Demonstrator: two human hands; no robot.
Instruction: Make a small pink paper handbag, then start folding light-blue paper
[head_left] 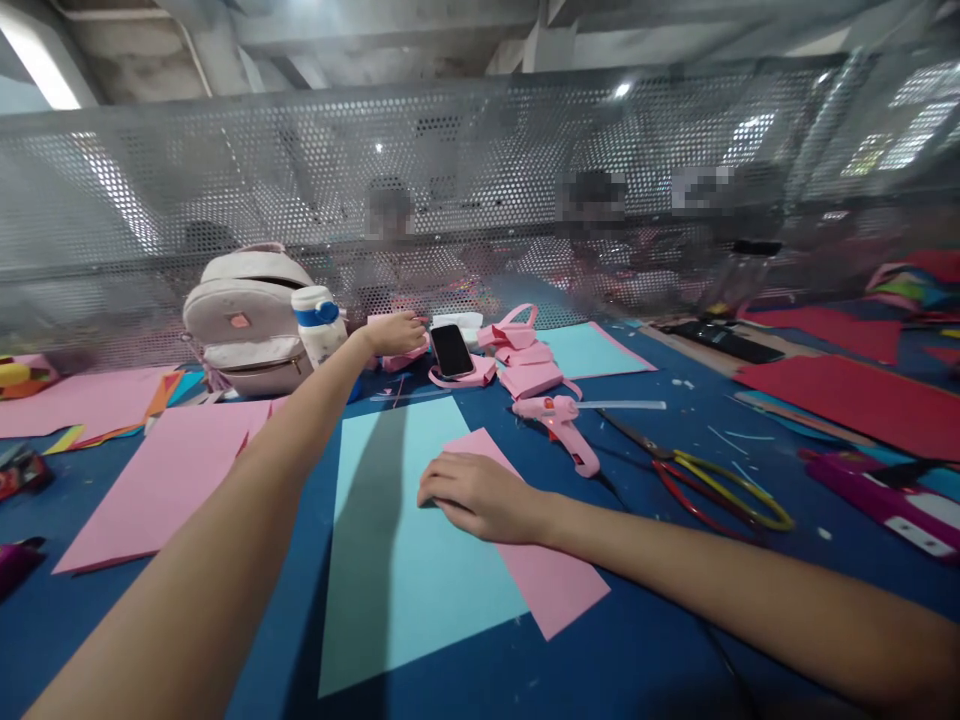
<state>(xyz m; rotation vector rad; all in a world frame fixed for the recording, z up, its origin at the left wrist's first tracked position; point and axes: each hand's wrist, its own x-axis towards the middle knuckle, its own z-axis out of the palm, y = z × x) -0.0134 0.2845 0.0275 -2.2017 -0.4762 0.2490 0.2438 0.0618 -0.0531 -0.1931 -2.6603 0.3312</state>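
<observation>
My left hand [397,332] is stretched far across the table, at a pink paper piece [401,359] left of a phone [451,351]. Its fingers look loosely extended, and their undersides are hidden. My right hand [480,495] lies palm down with slightly bent fingers on a pink paper strip [559,590] and a light blue sheet [435,600]. The strip slants over the sheet's right edge. Beyond my right hand lies a pink glue gun [559,425] with a clear glue stick in its back. Folded pink paper forms [529,370] sit behind it.
Scissors with red and yellow handles [705,480] lie at the right, near red sheets [862,400] and a purple tool [892,500]. On the left are pink sheets [165,480], a pale backpack [251,320] and a white bottle [319,325]. A perforated metal screen [480,150] borders the far side.
</observation>
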